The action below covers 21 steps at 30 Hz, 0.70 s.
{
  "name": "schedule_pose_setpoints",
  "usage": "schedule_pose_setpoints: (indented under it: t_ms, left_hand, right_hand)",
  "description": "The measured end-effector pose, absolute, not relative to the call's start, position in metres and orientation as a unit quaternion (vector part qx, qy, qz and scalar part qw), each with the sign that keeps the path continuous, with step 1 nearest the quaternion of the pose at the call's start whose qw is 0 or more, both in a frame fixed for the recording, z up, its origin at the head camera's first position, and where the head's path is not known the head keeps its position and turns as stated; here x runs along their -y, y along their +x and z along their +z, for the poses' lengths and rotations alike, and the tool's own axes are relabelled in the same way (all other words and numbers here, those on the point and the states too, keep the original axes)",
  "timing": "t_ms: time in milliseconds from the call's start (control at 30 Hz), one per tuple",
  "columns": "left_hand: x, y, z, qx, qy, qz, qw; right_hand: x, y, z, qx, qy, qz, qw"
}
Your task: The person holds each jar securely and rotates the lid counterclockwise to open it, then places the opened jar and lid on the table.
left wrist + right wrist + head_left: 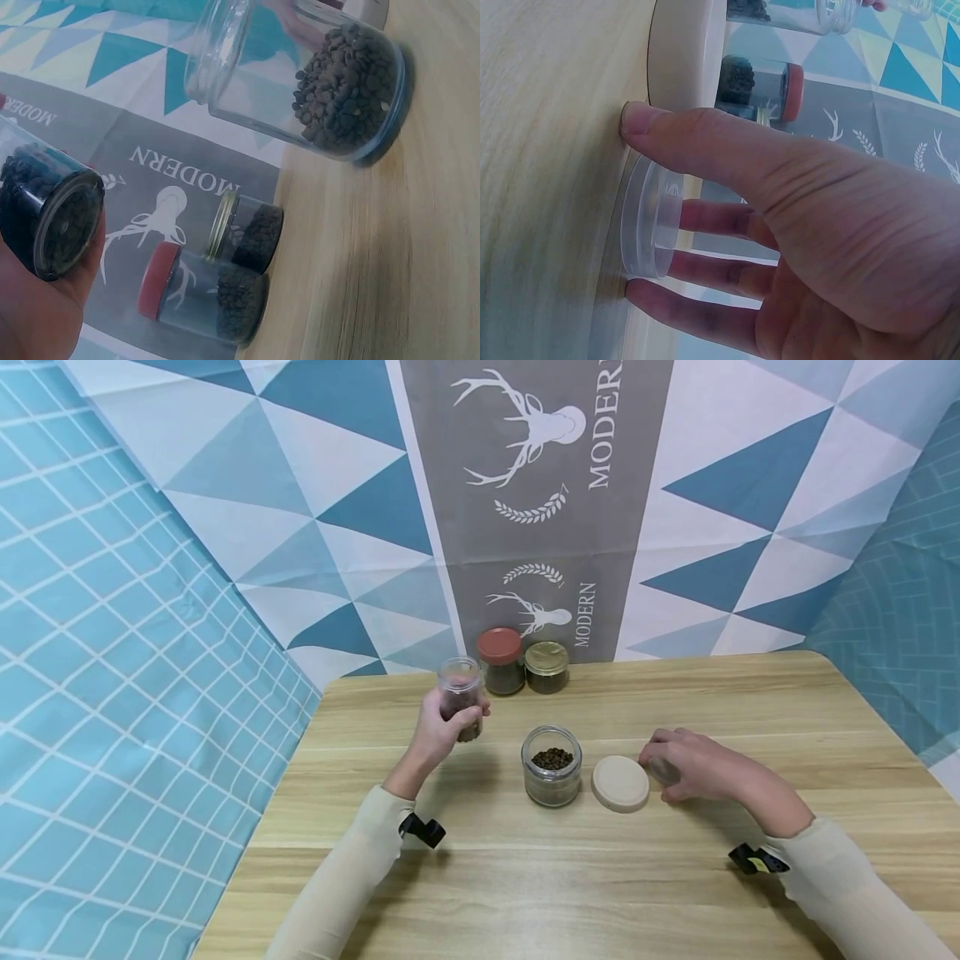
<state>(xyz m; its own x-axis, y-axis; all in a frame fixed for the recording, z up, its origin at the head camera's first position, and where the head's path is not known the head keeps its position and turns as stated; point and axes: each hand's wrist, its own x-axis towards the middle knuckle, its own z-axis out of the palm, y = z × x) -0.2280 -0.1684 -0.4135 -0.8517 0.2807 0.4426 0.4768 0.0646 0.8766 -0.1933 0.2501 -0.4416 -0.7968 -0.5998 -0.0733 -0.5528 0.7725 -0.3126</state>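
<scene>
My left hand (447, 720) grips a clear jar (459, 681) holding dark pellets, held up off the table and uncapped. My right hand (697, 764) is at the tabletop, its thumb and fingers curled around a clear plastic lid (651, 217). One fingertip (641, 296) comes down right by the wood. Just left of that hand lies a cream round lid (620, 783). Between the hands stands an uncovered glass jar (551, 789), partly filled with brown pellets (552, 759).
Two closed jars stand at the back by the wall cloth: one with a red lid (499, 645), one with a gold lid (547, 657). The wooden table (525, 877) ends at a patterned cloth (360, 527) behind. Blue checked cloth (112, 693) hangs at the left.
</scene>
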Motion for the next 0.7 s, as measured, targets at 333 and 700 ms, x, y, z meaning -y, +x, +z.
schedule_pose_setpoints:
  t_ms: [333,700]
  left_hand:
    - [0.1680,-0.2306,-0.4120,0.706,-0.275,-0.649,0.070]
    - [0.1651,-0.2300,-0.4096,0.710,-0.280,-0.644,0.044]
  right_hand:
    - [-0.2497,-0.1921,-0.4422,-0.938,-0.303,-0.140,0.089]
    - [-0.2510,-0.1926,-0.4420,-0.938,-0.305,-0.138,0.085]
